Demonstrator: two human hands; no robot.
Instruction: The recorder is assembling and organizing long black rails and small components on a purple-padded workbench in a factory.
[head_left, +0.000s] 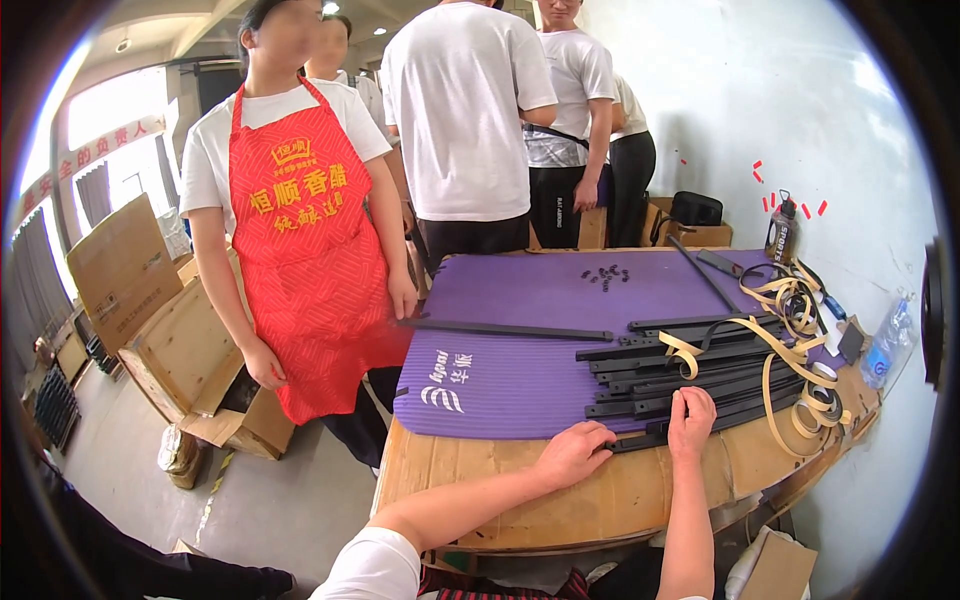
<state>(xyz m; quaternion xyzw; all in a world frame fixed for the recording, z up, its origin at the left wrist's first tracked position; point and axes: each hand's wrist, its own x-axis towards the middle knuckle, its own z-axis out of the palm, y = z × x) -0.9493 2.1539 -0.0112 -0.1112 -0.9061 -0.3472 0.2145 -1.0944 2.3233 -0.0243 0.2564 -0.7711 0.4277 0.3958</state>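
Hands: my left hand [572,452] and right hand [690,420] both pinch black strips [680,375], fingers closed.
Under: purple mat [520,380] on table [600,500].

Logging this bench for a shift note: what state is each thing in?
Left hand: fingers on the nearest black strip's end.
Right hand: pressing down on black strips.
Black strips: stacked flat.
Purple mat: unrolled flat.
Tan tape: loose, tangled.
Dark bottle: upright.
Clear bottle: lying down.

Left hand [572,452], right hand [690,420] palms-down
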